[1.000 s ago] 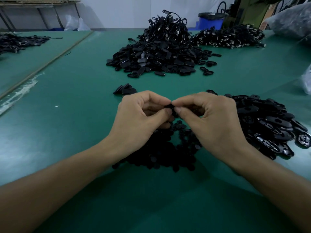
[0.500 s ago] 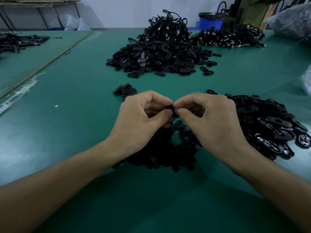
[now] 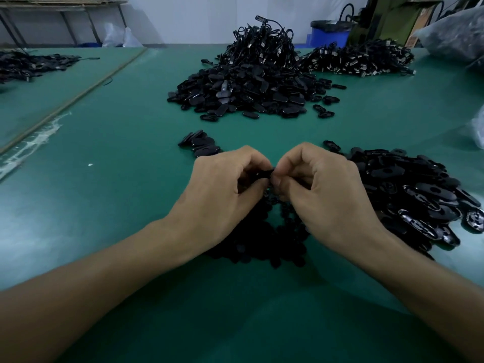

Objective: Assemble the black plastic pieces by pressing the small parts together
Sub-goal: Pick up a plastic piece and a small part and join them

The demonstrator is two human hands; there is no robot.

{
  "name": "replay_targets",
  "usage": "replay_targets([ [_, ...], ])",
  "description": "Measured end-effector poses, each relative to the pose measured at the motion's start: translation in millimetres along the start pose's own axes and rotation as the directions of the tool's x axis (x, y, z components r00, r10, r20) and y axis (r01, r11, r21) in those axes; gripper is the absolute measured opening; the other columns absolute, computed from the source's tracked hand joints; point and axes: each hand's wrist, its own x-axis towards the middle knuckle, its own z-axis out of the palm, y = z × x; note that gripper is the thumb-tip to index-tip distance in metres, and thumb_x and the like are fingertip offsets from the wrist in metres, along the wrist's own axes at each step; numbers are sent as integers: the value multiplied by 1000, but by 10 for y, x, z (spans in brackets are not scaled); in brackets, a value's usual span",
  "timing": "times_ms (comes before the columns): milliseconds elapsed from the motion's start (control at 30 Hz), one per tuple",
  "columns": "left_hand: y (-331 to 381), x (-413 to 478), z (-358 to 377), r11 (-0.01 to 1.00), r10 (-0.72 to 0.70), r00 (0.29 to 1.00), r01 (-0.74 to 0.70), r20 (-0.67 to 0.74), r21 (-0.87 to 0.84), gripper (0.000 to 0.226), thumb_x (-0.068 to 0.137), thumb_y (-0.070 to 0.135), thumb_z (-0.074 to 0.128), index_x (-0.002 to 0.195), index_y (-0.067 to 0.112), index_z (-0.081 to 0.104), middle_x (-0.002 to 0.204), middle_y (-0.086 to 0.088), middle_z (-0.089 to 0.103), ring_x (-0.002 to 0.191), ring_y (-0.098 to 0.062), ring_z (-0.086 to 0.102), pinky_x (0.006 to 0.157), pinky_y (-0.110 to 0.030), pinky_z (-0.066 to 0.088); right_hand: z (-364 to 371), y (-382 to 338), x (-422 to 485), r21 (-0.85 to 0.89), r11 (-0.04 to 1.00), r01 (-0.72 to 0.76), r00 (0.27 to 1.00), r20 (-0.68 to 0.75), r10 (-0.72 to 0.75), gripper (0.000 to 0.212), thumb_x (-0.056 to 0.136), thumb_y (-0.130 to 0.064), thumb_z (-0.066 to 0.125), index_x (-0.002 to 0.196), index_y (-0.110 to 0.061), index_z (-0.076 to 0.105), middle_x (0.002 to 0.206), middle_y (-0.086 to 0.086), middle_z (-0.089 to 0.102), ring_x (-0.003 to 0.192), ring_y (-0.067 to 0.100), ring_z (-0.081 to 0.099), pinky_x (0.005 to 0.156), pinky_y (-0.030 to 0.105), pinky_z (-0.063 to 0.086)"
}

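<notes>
- As I watch through the head camera, two bare hands meet above the green table [image 3: 104, 205], knuckles up, forearms reaching in from the lower corners.
- The left hand [image 3: 222, 195] has its fingers curled, thumb and forefinger pinching a small black piece [image 3: 263, 175] at the spot where the two hands touch.
- The right hand [image 3: 322, 195] mirrors it, fingers curled in, nipping the same piece from the other side. I cannot tell whether the piece is one part or two, since the fingers hide most of it.
- Directly beneath the hands lies a low pile of small round parts [image 3: 262, 244], black and partly covered by the wrists.
- Just beside the right hand, a broad heap of oval shells [image 3: 419, 195] spreads toward the table's right side, some glossy, some showing a hole.
- Just beyond the left hand's knuckles sits a small cluster of oval pieces [image 3: 201, 145].
- Farther back, at centre, I see a tall mound [image 3: 248, 85] of black pieces topped with tangled cords, and behind it to the right a pile of bundled cables [image 3: 358, 60].
- Past the far edge stands a blue bin [image 3: 330, 35], with a clear plastic bag [image 3: 455, 35] at upper right.
- Off to the left, a dark scatter [image 3: 28, 65] of parts lies on the neighbouring surface.
</notes>
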Motion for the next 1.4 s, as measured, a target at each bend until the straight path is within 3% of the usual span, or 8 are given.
replay_targets([
  [100,-29,19,-27,996,42,999,-41,-1,73,18,84,7,74,100,15,72,86,13,70,82,1,63,74,-3,43,-2,-12,3,41,999,13,999,42,-14,32,88,-4,68,79,-33,61,81,-21,72,69,-1,69,65,15,55],
  [300,-60,39,-32,982,93,995,-98,39,160,18,80,6,72,96,14,71,82,18,61,78,2,54,73,-3,39,-13,-4,8,39,998,53,995,77,-56,27,88,-4,69,86,-31,71,78,-18,74,75,-4,69,72,13,55],
  [467,-52,27,-17,998,41,999,-40,17,-56,17,83,7,75,98,16,72,85,13,73,78,1,68,73,-16,53,-97,20,52,-180,969,169,986,23,-168,22,87,-14,75,105,-27,75,87,-26,61,90,-1,59,78,2,40],
  [600,-37,41,-30,965,-87,995,96,48,-244,26,85,9,77,94,32,68,84,12,75,77,-1,71,73,-17,55,-109,80,88,-3,992,126,989,78,-126,23,87,-10,75,102,-29,75,85,-29,68,88,-12,65,79,2,45],
  [700,-34,54,-39,917,-177,981,195,85,-348,24,84,11,77,94,31,69,83,6,76,73,-13,73,71,-26,58,-113,120,104,73,993,97,991,88,-103,30,86,-13,77,94,-40,69,84,-25,72,83,-7,68,75,9,51],
  [800,-36,73,-43,853,-246,962,275,123,-444,24,85,3,77,92,25,70,80,2,77,65,-12,71,63,-22,56,-107,137,104,84,992,93,992,74,-100,30,86,-16,78,90,-44,67,87,-26,72,81,-5,69,74,11,52],
  [1067,-58,84,-32,808,-279,944,330,177,-488,24,84,-1,76,88,21,69,74,2,76,62,-8,69,60,-18,55,-94,166,103,89,992,85,992,84,-93,21,86,-16,78,91,-36,72,79,-23,73,76,-6,68,70,8,50],
  [1400,-37,74,-36,828,-278,947,321,160,-459,23,86,1,76,89,23,70,76,0,77,65,-11,72,61,-19,56,-89,114,92,57,997,47,993,101,-53,24,88,-19,74,86,-41,66,85,-27,70,75,-2,67,66,11,50],
])
